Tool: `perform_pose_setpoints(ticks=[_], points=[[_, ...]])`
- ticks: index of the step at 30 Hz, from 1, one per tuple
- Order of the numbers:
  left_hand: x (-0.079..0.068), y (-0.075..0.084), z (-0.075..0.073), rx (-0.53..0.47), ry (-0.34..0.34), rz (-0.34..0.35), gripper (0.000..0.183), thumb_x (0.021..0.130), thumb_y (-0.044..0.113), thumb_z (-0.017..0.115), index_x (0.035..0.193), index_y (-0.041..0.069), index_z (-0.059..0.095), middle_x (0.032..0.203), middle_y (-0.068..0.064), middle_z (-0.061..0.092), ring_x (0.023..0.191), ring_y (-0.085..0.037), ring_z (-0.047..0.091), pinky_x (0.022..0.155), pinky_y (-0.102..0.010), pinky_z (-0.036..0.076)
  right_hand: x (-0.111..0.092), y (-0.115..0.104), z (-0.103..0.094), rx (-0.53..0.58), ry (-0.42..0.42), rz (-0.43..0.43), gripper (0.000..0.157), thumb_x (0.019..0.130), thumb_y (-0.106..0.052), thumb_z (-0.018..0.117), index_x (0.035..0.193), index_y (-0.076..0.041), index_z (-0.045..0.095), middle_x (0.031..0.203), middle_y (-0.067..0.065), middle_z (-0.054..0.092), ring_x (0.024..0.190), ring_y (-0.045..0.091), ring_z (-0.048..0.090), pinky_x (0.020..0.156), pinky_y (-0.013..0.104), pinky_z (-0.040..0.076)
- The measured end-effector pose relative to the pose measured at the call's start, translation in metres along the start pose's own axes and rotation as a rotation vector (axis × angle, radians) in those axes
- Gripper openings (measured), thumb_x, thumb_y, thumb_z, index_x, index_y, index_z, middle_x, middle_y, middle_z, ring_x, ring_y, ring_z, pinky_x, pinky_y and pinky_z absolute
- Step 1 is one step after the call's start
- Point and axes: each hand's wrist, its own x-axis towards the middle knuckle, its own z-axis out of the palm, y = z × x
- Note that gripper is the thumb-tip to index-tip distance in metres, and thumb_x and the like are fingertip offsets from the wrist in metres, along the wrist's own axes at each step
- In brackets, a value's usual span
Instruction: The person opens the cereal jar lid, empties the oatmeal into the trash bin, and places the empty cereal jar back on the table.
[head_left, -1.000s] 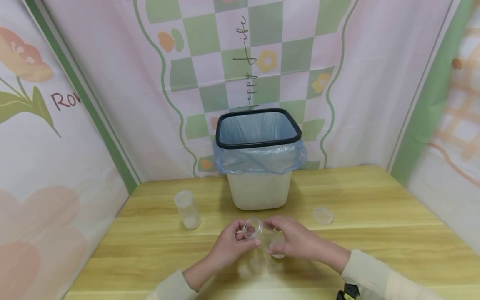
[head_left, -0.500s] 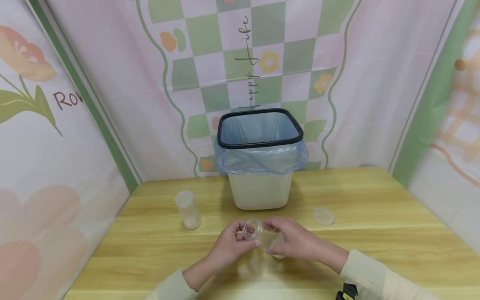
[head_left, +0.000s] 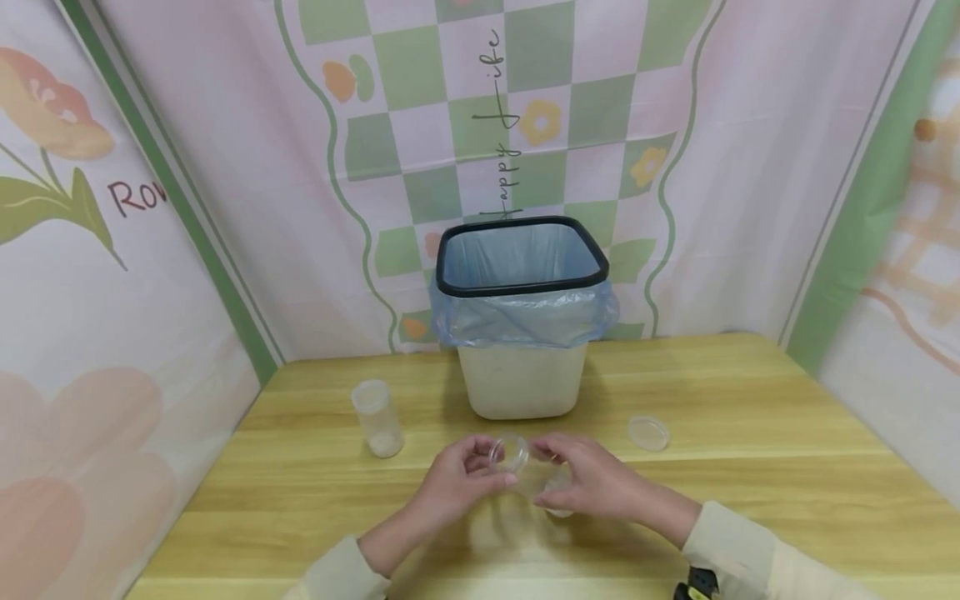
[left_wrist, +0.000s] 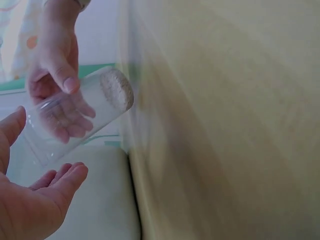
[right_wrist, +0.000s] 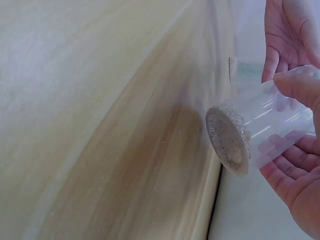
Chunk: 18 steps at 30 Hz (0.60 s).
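Observation:
A clear plastic jar [left_wrist: 102,107] is tilted, its uncovered mouth toward my left hand [head_left: 457,479]. Grainy beige matter [right_wrist: 227,140] lies at its base; its kind cannot be told. The thumb and fingers of my right hand [head_left: 592,479] curl round the jar's side and hold it off the table. My left hand is cupped by the jar's mouth, thumb and fingers spread on either side of it. In the left wrist view a gap shows between those fingers and the jar wall. A clear round lid [head_left: 648,433] lies flat on the table, right of the hands.
Behind the hands stands a white bin [head_left: 522,379] with a black rim and a blue bag folded over it. A second clear jar [head_left: 378,419], upright with pale matter at its base, stands at the left. Printed curtains [head_left: 315,275] border the wooden table [head_left: 750,467].
My left hand has shifted slightly up and left at the jar's mouth, and the mouth has risen a little. My right hand keeps its hold on the jar. Bin and lid stay put.

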Motion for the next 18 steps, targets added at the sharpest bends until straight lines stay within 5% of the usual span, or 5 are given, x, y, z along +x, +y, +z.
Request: perform_pose_setpoints(ticks=[7, 12, 18], points=[[0.004, 0.010, -0.010, 0.167, 0.036, 0.099, 0.051, 0.084, 0.019, 0.077, 0.124, -0.006, 0.057, 0.121, -0.018, 0.061, 0.115, -0.034, 0.057, 0.101, -0.043, 0.044, -0.003, -0.002, -0.008, 0.016, 0.034, 0.057, 0.063, 0.071, -0.025, 0.086, 0.122, 0.000, 0.060, 0.112, 0.010, 0.065, 0.097, 0.024, 0.061, 0.084, 0.043, 0.053], [0.007, 0.021, -0.017, 0.353, 0.075, 0.201, 0.051, 0.086, 0.029, 0.076, 0.125, 0.001, 0.059, 0.125, -0.015, 0.061, 0.119, -0.032, 0.055, 0.102, -0.042, 0.043, -0.007, -0.004, -0.016, 0.019, 0.059, 0.058, 0.059, 0.072, -0.023, 0.086, 0.122, -0.002, 0.061, 0.112, 0.006, 0.066, 0.097, 0.024, 0.061, 0.084, 0.043, 0.053], [0.010, 0.039, -0.029, 0.519, 0.180, 0.387, 0.048, 0.085, 0.029, 0.077, 0.125, 0.007, 0.063, 0.127, -0.006, 0.062, 0.121, -0.023, 0.055, 0.100, -0.041, 0.045, -0.013, -0.004, -0.028, -0.012, 0.102, 0.041, 0.058, 0.073, -0.026, 0.086, 0.120, -0.002, 0.061, 0.109, 0.005, 0.065, 0.094, 0.024, 0.062, 0.081, 0.041, 0.054]])
